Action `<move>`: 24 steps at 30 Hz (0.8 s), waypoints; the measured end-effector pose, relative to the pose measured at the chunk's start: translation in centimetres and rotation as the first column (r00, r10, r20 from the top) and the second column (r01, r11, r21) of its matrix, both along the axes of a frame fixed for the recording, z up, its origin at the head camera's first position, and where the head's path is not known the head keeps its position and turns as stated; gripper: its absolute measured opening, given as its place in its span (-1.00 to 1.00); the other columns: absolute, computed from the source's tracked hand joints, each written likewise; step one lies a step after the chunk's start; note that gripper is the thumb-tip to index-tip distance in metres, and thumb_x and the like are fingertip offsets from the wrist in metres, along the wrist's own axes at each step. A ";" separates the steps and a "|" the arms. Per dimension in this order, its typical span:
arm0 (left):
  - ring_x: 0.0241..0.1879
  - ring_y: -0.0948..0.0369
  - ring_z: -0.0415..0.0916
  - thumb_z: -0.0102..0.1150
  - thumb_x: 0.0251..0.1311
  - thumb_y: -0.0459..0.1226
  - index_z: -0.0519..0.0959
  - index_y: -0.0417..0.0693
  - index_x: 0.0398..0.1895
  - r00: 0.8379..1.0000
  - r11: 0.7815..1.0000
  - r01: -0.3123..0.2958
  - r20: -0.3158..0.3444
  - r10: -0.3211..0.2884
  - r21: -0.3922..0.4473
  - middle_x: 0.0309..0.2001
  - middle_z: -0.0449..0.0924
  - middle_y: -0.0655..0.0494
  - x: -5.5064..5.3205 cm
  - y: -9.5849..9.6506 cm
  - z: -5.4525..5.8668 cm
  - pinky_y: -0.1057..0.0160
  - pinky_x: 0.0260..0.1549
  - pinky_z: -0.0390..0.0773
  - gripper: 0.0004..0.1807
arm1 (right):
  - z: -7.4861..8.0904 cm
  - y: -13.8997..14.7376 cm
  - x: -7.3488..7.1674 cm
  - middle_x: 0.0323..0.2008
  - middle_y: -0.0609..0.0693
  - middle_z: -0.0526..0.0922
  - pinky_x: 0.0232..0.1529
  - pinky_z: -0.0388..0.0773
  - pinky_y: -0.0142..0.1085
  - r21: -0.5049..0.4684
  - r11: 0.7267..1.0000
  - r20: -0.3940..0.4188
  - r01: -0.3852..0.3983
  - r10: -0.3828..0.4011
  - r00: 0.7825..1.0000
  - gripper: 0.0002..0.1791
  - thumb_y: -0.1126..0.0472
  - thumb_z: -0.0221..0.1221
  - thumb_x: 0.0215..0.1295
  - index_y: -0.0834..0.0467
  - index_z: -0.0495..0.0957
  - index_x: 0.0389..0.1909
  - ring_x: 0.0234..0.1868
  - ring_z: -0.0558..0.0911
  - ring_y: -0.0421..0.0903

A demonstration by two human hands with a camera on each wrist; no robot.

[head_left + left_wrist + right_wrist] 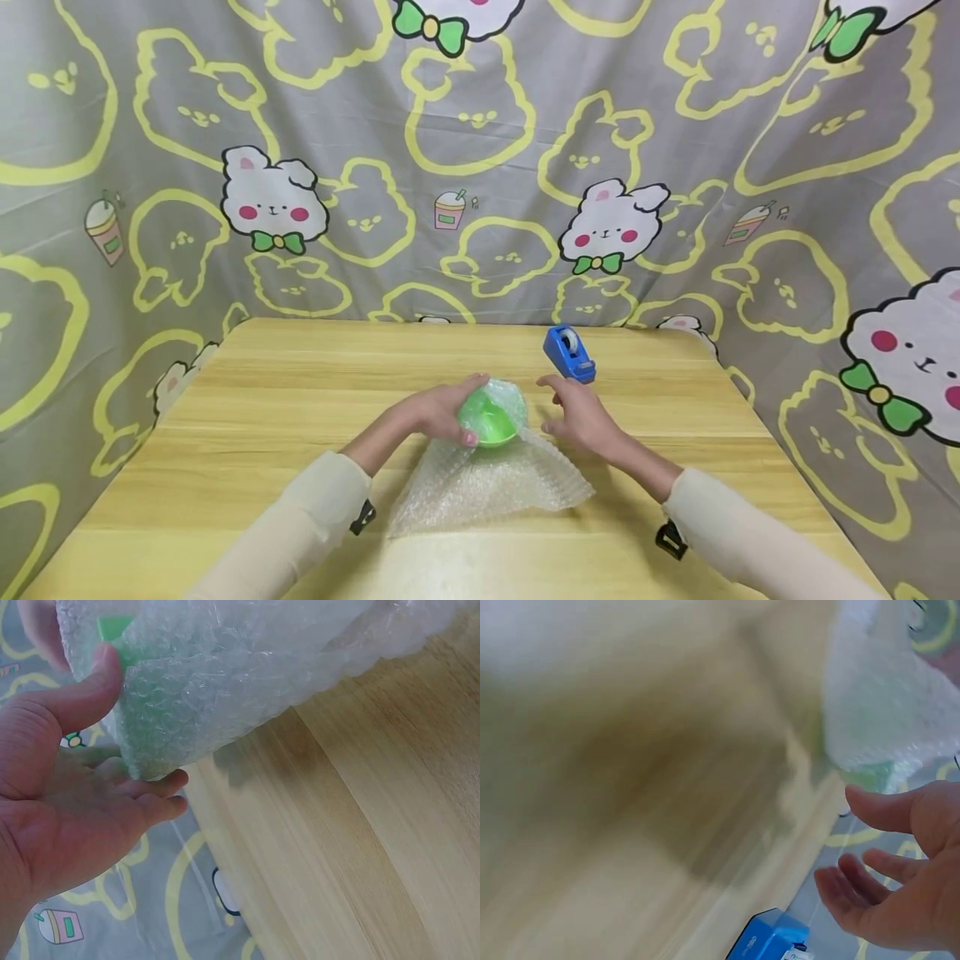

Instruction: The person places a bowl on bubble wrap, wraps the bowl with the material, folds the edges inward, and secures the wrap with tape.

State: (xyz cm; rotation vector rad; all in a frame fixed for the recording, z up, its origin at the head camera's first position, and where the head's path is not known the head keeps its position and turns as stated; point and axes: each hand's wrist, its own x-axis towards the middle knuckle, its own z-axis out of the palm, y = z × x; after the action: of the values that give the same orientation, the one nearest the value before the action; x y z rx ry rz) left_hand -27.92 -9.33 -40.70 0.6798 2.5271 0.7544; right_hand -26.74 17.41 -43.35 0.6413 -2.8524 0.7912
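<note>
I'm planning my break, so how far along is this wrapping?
Done: bubble wrap partly surrounds the green container. In hand: the left hand holds both; the right hand holds nothing. Probably left: closing the loose wrap where green shows, then taping; the tape dispenser stands apart.

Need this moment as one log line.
left hand: grips green bowl partly wrapped in bubble wrap | right hand: holds nothing | blue tape dispenser: on table

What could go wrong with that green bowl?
The green bowl might slip, since only the left hand holds it. The bubble wrap could come undone, because one end spreads out loose. The right hand might bump the blue tape dispenser, which sits close by.
</note>
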 end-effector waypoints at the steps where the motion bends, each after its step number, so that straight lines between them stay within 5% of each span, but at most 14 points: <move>1: 0.53 -0.18 0.11 0.49 0.08 -0.26 -0.06 0.04 0.66 1.000 1.000 -0.001 0.001 0.001 0.000 0.64 -0.11 -0.06 0.0 0.0 0.0 -0.11 0.52 0.09 0.16 | -0.2 0.2 0.4 -0.10 0.27 0.67 -0.20 0.62 -0.06 0.025 1.000 -0.028 -0.015 0.016 0.999 -0.21 0.38 0.54 -0.08 0.28 0.49 0.26 -0.13 0.63 0.12; 7: 0.53 -0.16 0.13 0.49 0.09 -0.26 -0.06 0.04 0.66 1.000 1.000 -0.002 0.004 0.002 0.002 0.64 -0.09 -0.05 0.1 -0.2 0.0 -0.11 0.52 0.10 0.15 | -0.6 1.2 2.7 -0.14 0.27 0.65 -0.15 0.59 0.00 0.151 0.987 -0.143 -0.055 0.077 0.987 0.05 0.44 0.59 -0.23 0.19 0.37 0.42 -0.10 0.59 0.15; 17: 0.51 -0.16 0.16 0.49 0.09 -0.25 -0.07 0.04 0.66 1.000 1.000 -0.001 -0.001 0.001 -0.010 0.63 -0.04 -0.04 0.0 -0.2 0.2 -0.10 0.51 0.13 0.15 | -1.6 2.1 5.0 0.20 0.37 0.51 0.07 0.58 0.19 0.198 0.974 0.010 -0.108 0.108 0.994 0.02 0.72 0.09 0.15 -0.01 0.11 0.60 0.20 0.51 0.31; 24: 0.51 -0.17 0.17 0.50 0.07 -0.25 -0.06 0.04 0.66 1.000 1.000 -0.004 -0.001 0.004 -0.004 0.64 -0.05 -0.06 0.1 -0.1 0.2 -0.13 0.50 0.14 0.16 | -1.7 2.6 4.8 0.23 0.35 0.46 0.05 0.56 0.15 0.124 0.973 0.043 -0.196 0.192 0.980 0.10 0.18 0.52 0.08 0.05 0.08 0.59 0.22 0.47 0.26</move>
State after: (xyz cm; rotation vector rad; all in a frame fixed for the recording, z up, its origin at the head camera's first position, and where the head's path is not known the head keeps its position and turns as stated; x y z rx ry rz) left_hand -27.84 -9.42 -40.51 0.6733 2.5307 0.7503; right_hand -21.92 19.98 -45.02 0.9450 -2.9186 0.6511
